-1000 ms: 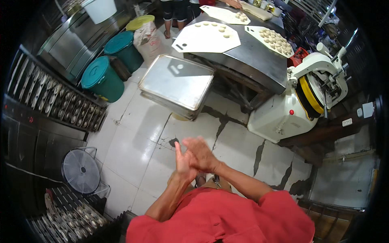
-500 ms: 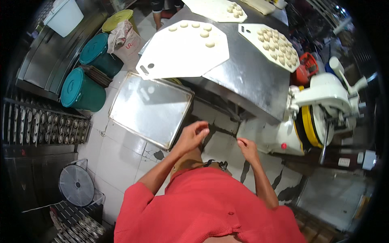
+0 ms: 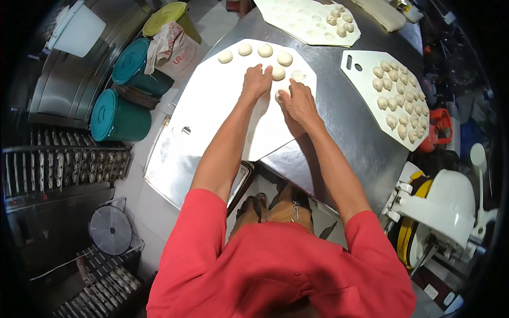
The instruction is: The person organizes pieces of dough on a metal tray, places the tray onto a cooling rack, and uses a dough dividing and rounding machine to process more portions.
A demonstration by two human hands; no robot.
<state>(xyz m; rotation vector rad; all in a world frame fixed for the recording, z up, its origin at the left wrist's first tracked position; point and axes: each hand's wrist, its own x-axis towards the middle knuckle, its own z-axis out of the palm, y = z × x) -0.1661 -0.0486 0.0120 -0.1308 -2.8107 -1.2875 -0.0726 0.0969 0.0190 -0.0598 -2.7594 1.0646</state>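
Observation:
Both my hands are over a large white board with cut corners [image 3: 212, 114] lying on the metal table. Several pale round dough balls [image 3: 265, 50] sit along its far edge. My left hand [image 3: 256, 84] reaches beside one dough ball [image 3: 278, 72], its fingers bent and a little apart, nothing visible in them. My right hand [image 3: 301, 102] is just right of the nearest dough ball [image 3: 279, 97]. Its thumb is at that ball's edge, apart from its fingers. The hand partly hides the ball, and whether it presses on it is unclear.
A second board [image 3: 366, 98] with many dough pieces lies right on the metal table [image 3: 339, 122]; another board [image 3: 297, 24] lies far. A white machine [image 3: 445, 204] stands right. Below left are a metal tray [image 3: 159, 177], lidded green bins [image 3: 127, 122] and a floor fan [image 3: 110, 230].
My hands have moved from in front of my body forward onto the board, beside the dough balls. My body has come closer to the table, and the view has shifted with it.

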